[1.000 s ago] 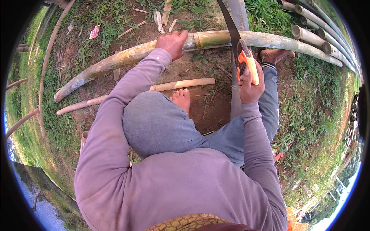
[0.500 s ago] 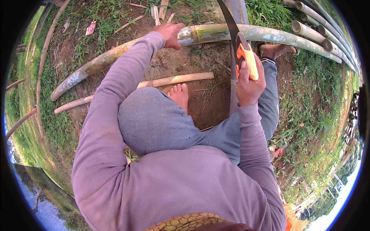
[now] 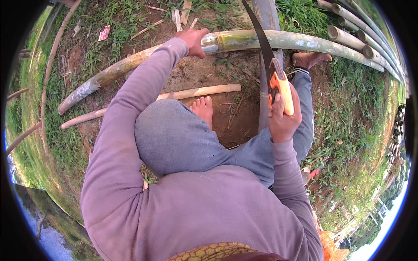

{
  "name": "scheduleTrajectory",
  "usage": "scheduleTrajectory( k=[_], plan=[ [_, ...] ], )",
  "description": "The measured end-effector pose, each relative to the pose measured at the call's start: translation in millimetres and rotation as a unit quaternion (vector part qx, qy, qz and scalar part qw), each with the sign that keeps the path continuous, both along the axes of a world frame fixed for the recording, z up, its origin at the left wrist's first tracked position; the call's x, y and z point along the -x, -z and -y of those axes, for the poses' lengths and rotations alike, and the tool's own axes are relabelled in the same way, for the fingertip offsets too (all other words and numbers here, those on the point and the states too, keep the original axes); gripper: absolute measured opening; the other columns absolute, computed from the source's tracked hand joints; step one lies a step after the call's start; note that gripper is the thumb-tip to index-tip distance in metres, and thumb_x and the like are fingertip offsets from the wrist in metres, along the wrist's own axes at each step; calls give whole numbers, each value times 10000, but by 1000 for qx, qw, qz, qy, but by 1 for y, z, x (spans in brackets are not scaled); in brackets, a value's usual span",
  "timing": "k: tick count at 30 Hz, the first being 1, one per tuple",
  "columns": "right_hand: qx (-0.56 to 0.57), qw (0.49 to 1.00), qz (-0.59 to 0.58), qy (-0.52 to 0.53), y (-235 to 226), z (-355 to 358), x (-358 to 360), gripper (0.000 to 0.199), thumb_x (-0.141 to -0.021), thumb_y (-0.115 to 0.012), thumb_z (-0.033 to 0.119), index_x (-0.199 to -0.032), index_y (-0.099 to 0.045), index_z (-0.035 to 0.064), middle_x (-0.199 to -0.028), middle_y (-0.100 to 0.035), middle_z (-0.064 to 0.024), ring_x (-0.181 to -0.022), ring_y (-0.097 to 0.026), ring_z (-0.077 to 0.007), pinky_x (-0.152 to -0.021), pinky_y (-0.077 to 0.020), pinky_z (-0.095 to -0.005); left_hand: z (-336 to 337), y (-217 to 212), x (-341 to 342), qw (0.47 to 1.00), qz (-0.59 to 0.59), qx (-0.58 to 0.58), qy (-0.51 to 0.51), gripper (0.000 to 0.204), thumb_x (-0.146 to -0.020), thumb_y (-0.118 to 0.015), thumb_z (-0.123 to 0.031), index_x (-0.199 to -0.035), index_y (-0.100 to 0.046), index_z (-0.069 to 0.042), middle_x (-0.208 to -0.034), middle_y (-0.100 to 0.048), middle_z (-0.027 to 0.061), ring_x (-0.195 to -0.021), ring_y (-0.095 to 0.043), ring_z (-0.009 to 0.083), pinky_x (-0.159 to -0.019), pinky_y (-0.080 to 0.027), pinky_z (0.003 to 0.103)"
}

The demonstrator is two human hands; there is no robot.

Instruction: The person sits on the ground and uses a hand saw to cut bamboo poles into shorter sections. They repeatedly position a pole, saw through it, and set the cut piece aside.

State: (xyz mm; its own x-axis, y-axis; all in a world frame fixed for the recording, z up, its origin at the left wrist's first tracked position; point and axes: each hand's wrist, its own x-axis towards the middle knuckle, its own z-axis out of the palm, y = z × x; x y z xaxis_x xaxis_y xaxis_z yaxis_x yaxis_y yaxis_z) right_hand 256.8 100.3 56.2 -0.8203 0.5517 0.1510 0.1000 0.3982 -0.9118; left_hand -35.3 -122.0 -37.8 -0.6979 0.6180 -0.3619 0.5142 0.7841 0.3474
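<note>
A long mottled bamboo pole (image 3: 244, 40) lies crosswise in front of me, resting over a grey beam (image 3: 264, 93). My left hand (image 3: 192, 41) is closed over the top of the pole, left of its middle. In my right hand (image 3: 284, 115) is the orange handle of a hand saw (image 3: 256, 26). The saw's dark curved blade crosses the pole near the beam; whether its teeth are cutting in cannot be made out. My right foot (image 3: 311, 58) is beside the pole, to the right of the beam.
A thinner split bamboo strip (image 3: 200, 92) lies nearer, by my left foot (image 3: 203, 108). Several cut bamboo poles (image 3: 348, 38) are stacked at the far right. Bamboo scraps (image 3: 185, 12) and a small red wrapper (image 3: 104, 33) lie on the grassy ground.
My right hand has drawn the saw back toward me, its handle now lower and farther from the pole. The left hand keeps its hold on the pole.
</note>
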Motion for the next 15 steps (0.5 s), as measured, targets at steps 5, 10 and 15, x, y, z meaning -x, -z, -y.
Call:
scheduleTrajectory(
  k=[5, 10, 15],
  plan=[
    [62, 998, 11, 17, 7, -6, 30, 407, -1068, -710, 96, -1442, -630, -45, -1140, -755, -105, -921, -679, -95, -804, -577, -271, -9, -4, -23, 993, -108, 41, -14, 630, -819, -907, -418, -1287, -591, -138, -1189, -760, 162, -1139, -755, 382, -967, -610, 499],
    [43, 999, 20, 0, -30, 13, -95, 465, -1081, -680, 152, -1460, -586, -101, -1339, -738, -190, -1215, -728, -221, -995, -599, -324, -4, -6, -11, 996, -64, 63, -10, 606, -827, -884, -408, -1289, -599, -139, -1214, -764, 166, -1130, -758, 393, -960, -614, 511],
    [-42, 998, -44, -3, 16, -9, 36, 403, -1063, -710, 118, -1418, -640, -59, -1224, -772, -136, -1042, -711, -131, -910, -591, -308, -12, -10, -6, 996, -41, 74, -5, 691, -776, -877, -388, -1359, -587, -156, -1202, -780, 176, -1116, -756, 404, -970, -610, 524]
  ],
)
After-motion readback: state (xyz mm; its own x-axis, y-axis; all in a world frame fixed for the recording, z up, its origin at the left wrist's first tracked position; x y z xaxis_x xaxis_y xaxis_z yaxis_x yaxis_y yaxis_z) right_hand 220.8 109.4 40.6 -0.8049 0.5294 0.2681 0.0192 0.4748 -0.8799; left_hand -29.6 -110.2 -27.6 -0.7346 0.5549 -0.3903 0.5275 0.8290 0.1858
